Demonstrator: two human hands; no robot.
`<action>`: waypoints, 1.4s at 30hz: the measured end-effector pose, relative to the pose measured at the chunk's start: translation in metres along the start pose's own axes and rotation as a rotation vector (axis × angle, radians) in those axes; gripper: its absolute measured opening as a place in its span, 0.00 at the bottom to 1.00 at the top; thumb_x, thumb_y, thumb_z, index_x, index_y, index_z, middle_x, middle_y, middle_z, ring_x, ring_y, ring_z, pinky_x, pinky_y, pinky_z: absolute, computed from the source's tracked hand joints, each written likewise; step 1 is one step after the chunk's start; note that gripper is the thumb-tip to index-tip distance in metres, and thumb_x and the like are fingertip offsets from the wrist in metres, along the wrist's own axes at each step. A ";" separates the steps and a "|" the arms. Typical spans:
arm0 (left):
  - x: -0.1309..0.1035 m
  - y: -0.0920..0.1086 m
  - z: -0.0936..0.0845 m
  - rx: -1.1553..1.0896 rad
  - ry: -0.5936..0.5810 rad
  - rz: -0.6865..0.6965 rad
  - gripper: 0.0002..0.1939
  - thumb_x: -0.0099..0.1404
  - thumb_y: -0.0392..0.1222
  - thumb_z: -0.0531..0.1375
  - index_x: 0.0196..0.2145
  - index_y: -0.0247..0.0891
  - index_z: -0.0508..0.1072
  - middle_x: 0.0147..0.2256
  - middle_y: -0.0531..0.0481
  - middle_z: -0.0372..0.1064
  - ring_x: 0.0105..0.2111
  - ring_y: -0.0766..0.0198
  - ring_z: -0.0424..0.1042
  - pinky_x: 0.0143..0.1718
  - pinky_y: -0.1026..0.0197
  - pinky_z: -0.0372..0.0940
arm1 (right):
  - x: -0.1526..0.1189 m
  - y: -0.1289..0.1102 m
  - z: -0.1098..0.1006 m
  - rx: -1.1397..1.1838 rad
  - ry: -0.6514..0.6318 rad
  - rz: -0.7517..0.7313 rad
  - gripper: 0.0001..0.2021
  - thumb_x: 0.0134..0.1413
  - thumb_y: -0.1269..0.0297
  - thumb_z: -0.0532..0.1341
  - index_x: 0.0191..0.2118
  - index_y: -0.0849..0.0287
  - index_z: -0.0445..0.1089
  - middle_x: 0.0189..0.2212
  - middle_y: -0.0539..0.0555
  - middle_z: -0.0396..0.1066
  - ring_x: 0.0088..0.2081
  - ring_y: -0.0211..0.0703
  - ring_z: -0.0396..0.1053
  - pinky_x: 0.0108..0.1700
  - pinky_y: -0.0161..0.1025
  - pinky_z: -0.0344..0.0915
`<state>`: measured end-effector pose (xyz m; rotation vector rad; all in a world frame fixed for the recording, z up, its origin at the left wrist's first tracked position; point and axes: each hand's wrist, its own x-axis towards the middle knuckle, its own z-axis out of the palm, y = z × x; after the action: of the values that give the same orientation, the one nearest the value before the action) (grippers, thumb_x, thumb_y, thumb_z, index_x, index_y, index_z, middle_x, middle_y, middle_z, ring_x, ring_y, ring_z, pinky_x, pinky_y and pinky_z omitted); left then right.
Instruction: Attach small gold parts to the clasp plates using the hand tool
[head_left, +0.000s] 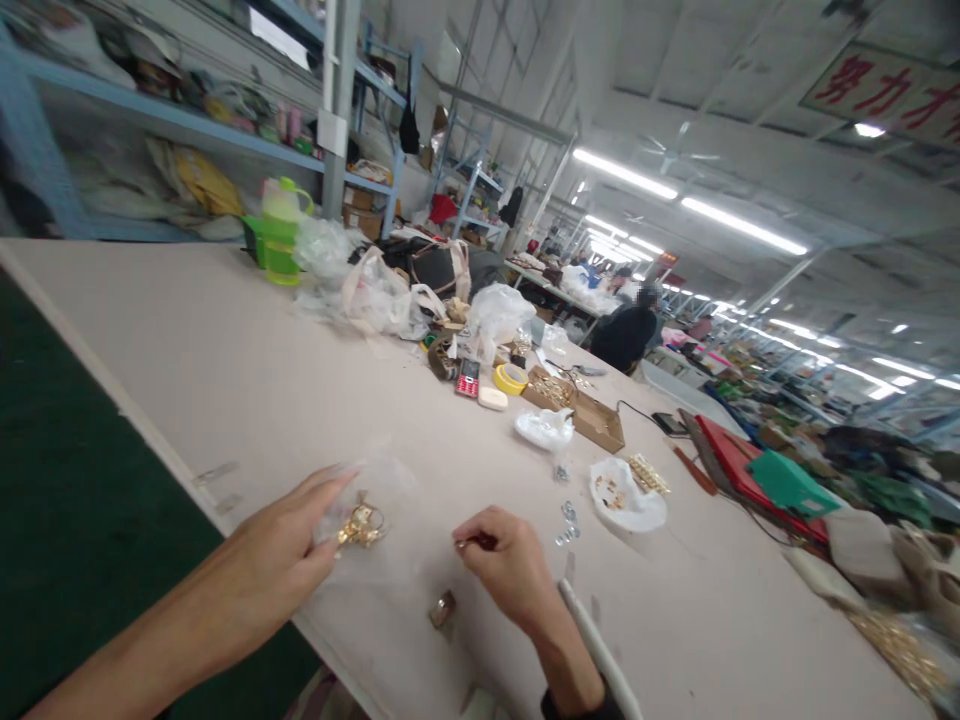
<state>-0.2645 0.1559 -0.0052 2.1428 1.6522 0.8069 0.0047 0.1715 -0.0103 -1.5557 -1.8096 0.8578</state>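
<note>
My left hand (300, 540) has its thumb and fingers around the edge of a clear plastic bag (397, 490). Gold-coloured metal fittings (361, 525) lie in the bag, beside the thumb. To the right, my right hand (502, 560) is closed in a pinch above the table. What sits between those fingertips is too small and dark to name. Just below that hand, a small shiny metal piece (442, 609) rests on the table. Several silver rings (568, 524) lie to the right of my right hand.
Beyond the rings stands a white dish (628, 497) with small gold pieces. Farther back are a cardboard tray (598, 422), yellow tape (511, 378), a red phone (467, 378) and plastic bags (382, 295). A green jug (282, 240) stands far left. A person (624, 335) sits beyond the table.
</note>
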 end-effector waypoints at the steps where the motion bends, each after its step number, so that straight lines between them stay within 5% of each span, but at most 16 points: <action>1: 0.001 0.003 -0.002 -0.002 -0.023 0.014 0.31 0.61 0.37 0.48 0.62 0.30 0.67 0.61 0.44 0.65 0.60 0.53 0.67 0.63 0.57 0.60 | -0.002 -0.004 -0.007 0.101 0.063 0.000 0.08 0.46 0.76 0.62 0.29 0.58 0.79 0.28 0.51 0.74 0.29 0.37 0.70 0.33 0.33 0.65; 5: 0.003 0.014 -0.003 -0.032 -0.062 0.015 0.33 0.60 0.35 0.48 0.63 0.30 0.65 0.62 0.44 0.63 0.60 0.54 0.67 0.62 0.58 0.62 | -0.010 -0.044 -0.017 0.327 0.202 -0.213 0.04 0.52 0.66 0.65 0.29 0.57 0.77 0.29 0.52 0.73 0.31 0.39 0.70 0.31 0.35 0.66; 11: 0.000 0.020 0.000 -0.036 -0.097 -0.005 0.33 0.60 0.35 0.49 0.64 0.31 0.63 0.64 0.44 0.61 0.62 0.53 0.63 0.61 0.56 0.63 | -0.006 -0.090 0.010 0.196 0.122 -0.431 0.12 0.52 0.76 0.62 0.39 0.54 0.79 0.35 0.52 0.76 0.34 0.35 0.72 0.36 0.32 0.69; 16: -0.002 0.018 0.000 -0.074 -0.059 0.033 0.32 0.61 0.33 0.49 0.63 0.33 0.65 0.63 0.45 0.62 0.61 0.55 0.65 0.63 0.57 0.61 | -0.008 -0.057 0.004 -0.016 0.139 -0.319 0.11 0.57 0.74 0.59 0.39 0.56 0.78 0.34 0.52 0.75 0.33 0.37 0.72 0.37 0.34 0.68; 21: -0.002 0.016 -0.002 -0.084 -0.042 0.028 0.32 0.60 0.33 0.49 0.63 0.31 0.64 0.63 0.44 0.61 0.61 0.54 0.64 0.63 0.58 0.60 | -0.031 -0.019 0.002 -0.385 -0.253 -0.181 0.14 0.55 0.77 0.60 0.45 0.57 0.75 0.41 0.53 0.76 0.44 0.45 0.70 0.48 0.40 0.66; 26: -0.005 0.019 -0.004 -0.089 -0.061 0.029 0.32 0.61 0.33 0.49 0.63 0.34 0.65 0.62 0.46 0.63 0.60 0.55 0.66 0.61 0.60 0.62 | -0.048 -0.010 0.020 -0.606 -0.352 -0.188 0.11 0.63 0.77 0.56 0.40 0.58 0.74 0.39 0.53 0.75 0.44 0.46 0.67 0.47 0.40 0.64; 35: -0.008 0.025 -0.002 -0.080 -0.061 0.019 0.33 0.59 0.32 0.48 0.63 0.30 0.65 0.63 0.45 0.62 0.61 0.56 0.64 0.65 0.60 0.58 | -0.058 -0.002 0.012 -0.395 -0.232 -0.101 0.16 0.53 0.83 0.57 0.41 0.58 0.74 0.37 0.52 0.74 0.39 0.40 0.72 0.41 0.34 0.64; 42: -0.009 0.030 0.004 -0.082 -0.070 0.060 0.32 0.61 0.35 0.48 0.63 0.33 0.65 0.64 0.47 0.60 0.63 0.57 0.62 0.64 0.60 0.58 | -0.059 -0.066 0.002 -0.120 0.089 -0.471 0.11 0.58 0.79 0.59 0.42 0.58 0.73 0.35 0.52 0.73 0.35 0.36 0.71 0.39 0.31 0.65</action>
<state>-0.2408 0.1391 0.0061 2.1484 1.5012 0.7935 -0.0288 0.1059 0.0388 -1.1370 -2.0705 0.4564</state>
